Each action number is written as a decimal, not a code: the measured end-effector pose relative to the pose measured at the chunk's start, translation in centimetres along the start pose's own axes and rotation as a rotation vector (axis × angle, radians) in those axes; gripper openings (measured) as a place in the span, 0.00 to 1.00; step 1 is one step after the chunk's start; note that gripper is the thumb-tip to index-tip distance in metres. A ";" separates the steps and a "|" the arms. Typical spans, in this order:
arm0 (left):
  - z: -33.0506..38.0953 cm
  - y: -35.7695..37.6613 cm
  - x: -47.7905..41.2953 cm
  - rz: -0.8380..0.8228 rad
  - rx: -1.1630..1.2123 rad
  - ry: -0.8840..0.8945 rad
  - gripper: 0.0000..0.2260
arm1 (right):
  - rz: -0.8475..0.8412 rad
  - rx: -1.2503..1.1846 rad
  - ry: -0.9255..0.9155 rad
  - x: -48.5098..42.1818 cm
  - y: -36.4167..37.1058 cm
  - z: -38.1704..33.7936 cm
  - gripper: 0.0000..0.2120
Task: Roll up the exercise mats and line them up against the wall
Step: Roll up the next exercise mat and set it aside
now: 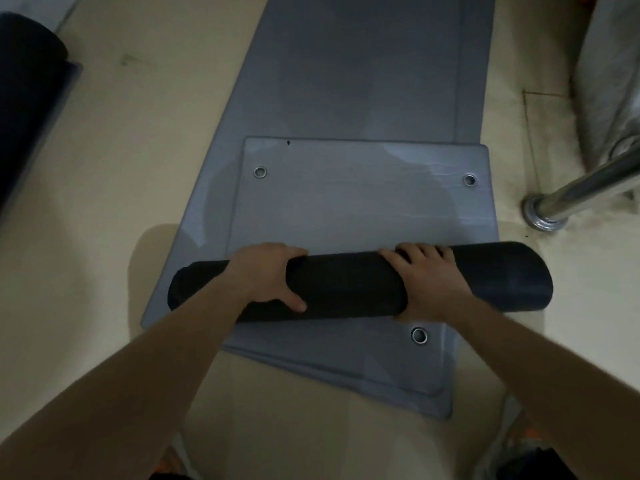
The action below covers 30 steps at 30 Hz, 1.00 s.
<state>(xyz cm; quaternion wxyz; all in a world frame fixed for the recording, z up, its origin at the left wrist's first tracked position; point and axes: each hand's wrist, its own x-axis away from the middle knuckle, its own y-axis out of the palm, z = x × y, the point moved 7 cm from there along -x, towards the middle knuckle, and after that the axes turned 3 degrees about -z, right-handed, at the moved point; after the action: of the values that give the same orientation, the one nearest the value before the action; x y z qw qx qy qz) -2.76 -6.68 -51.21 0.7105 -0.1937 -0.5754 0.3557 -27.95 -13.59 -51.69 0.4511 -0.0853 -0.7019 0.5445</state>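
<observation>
Rolled mat (349,284) lies crosswise; left hand (266,277), right hand (429,284) apparently grip it.

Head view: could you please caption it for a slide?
Left hand and right hand grip a rolled black foam mat lying across flat grey eyeleted mats.

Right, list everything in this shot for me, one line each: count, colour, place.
rolled mat: one, black, lying across the flat mats, held by both hands
flat mats: at least two, grey, overlapping on the floor, stretching away from the person
eyelets: three showing, silver, near corners of the flat mats
second roll: one, dark, at the left edge, partly out of view
pole: one, chrome, on a round base at the right
floor: cream, all around
left hand: grips the rolled mat left of its middle
right hand: grips it right of its middle
</observation>
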 end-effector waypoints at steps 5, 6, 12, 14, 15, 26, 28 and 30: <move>1.8 2.7 1.2 0.314 -0.241 -0.079 0.59 | -0.144 -0.122 -0.041 -4.8 -3.9 2.1 0.65; 1.1 1.7 -0.2 0.323 -0.221 -0.080 0.59 | -0.071 -0.097 -0.002 -4.8 -3.9 2.2 0.66; -1.5 -3.8 -6.1 0.156 -0.065 0.054 0.55 | 0.187 0.118 0.059 -5.6 -2.5 2.7 0.68; -1.1 -3.2 -5.5 0.240 -0.183 0.049 0.56 | 0.120 0.089 0.004 -7.9 -4.3 3.8 0.66; -1.0 -2.6 -5.4 0.249 -0.256 0.028 0.60 | 0.070 0.076 -0.021 -8.8 -5.0 4.0 0.66; 0.1 1.3 -1.1 -0.031 -0.350 0.036 0.61 | -0.160 -0.086 -0.076 -3.1 -1.7 -0.5 0.67; 0.0 0.8 -1.5 -0.085 -0.290 0.038 0.62 | -0.008 -0.019 -0.009 -0.5 0.4 -1.3 0.70; -0.6 -0.4 -2.2 -0.148 -0.173 0.027 0.63 | 0.048 0.057 0.025 0.9 1.9 -1.8 0.71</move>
<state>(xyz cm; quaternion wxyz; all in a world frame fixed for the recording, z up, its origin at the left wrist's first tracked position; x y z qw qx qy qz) -2.24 -8.45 -52.59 0.7233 -0.2160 -0.6069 0.2487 -27.84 -11.05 -52.84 0.4491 -0.0961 -0.6782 0.5737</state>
